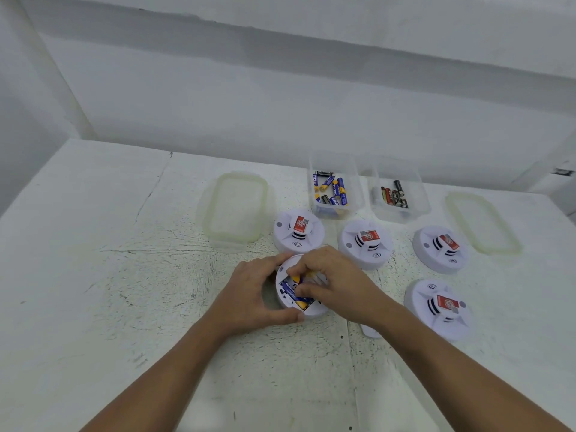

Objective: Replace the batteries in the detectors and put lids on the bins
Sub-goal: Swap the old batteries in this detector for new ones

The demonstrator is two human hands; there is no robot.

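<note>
Head view: I am holding my left hand (252, 294) curled round the left rim of an overturned round white plastic detector (314, 310), which is lying near the middle of the scuffed white table (124, 275). Its battery compartment is facing up and open. My right hand (327, 275) is reaching over it from the right, with thumb and forefinger pinching a blue-and-yellow battery (294, 295) in that compartment.

Four more round white detectors are sitting label up. Three are lying in a row toward the far edge: the left one (298, 233), the middle one (365, 244) and the right one (439, 249). The fourth (438, 308) is sitting nearer me on the right. Each is showing a red label with a round white emblem; its writing is too small to read.

Beyond the row, two clear plastic bins are standing side by side, uncovered. The left bin (355, 169) is holding loose blue-and-yellow cells (333, 190), one showing the letters "CELL". The right bin (417, 182) is holding black-and-red cells (393, 196) whose print I cannot read.

One clear rectangular lid with a greenish seal (218, 213) is lying flat left of the bins, and a second such lid (481, 222) is lying toward the right edge. A small white plastic piece (371, 332) is peeking out from beneath my right wrist.
</note>
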